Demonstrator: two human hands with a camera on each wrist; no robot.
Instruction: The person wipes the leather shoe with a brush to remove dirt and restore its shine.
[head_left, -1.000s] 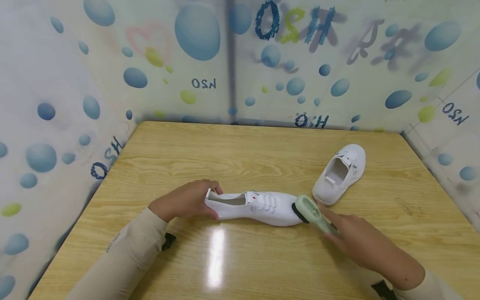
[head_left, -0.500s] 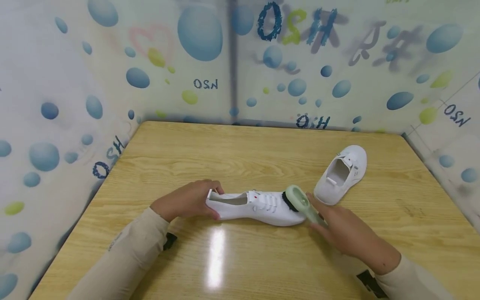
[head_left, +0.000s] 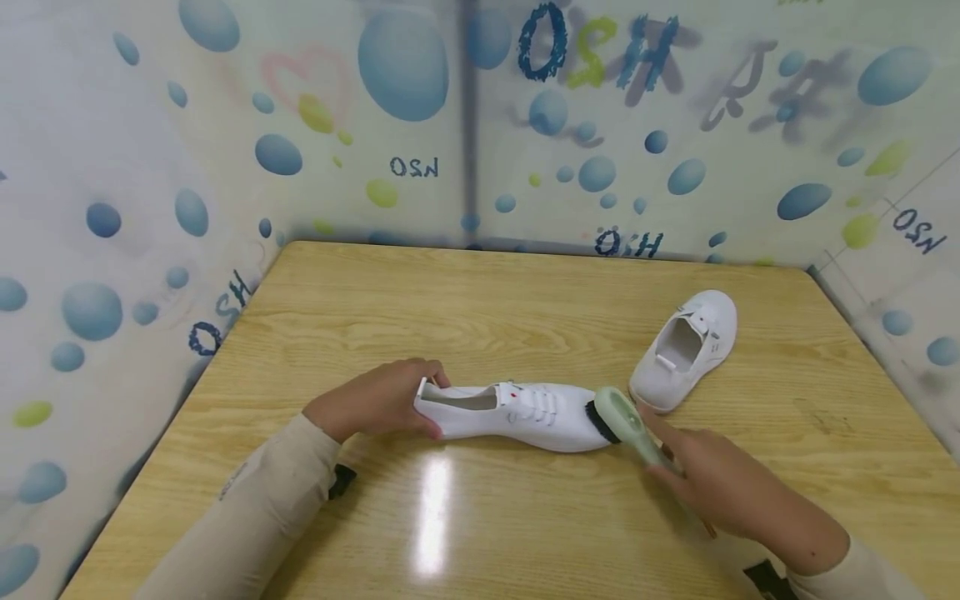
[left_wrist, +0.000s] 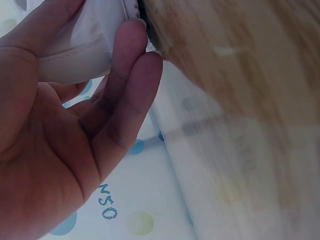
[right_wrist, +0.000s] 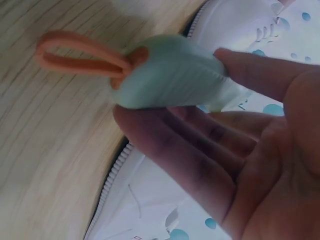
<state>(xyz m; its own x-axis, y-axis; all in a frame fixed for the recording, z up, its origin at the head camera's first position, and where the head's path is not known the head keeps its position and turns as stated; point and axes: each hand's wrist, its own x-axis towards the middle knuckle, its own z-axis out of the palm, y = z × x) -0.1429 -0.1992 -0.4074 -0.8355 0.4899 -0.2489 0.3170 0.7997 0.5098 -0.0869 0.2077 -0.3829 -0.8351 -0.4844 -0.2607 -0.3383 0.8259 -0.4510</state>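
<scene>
A white lace-up shoe (head_left: 480, 417) lies on the table, its toe to the right. My left hand (head_left: 382, 400) grips it by the heel; in the left wrist view the fingers (left_wrist: 132, 80) curl along the heel. My right hand (head_left: 712, 475) holds a pale green brush (head_left: 626, 425) by its handle. The brush's black bristles (head_left: 602, 422) touch the shoe's toe. In the right wrist view the handle end (right_wrist: 172, 72) sits between thumb and fingers, and an orange loop (right_wrist: 80, 52) hangs off it.
A second white shoe (head_left: 684, 350) stands behind my right hand, its toe pointing to the back right. The wooden table (head_left: 465, 308) meets a wall (head_left: 330, 183) with blue and green bubble patterns at the back and sides.
The brush went left and up over the toe, then came back right to the toe's tip, my right hand moving with it. My left hand and the shoe stay in place.
</scene>
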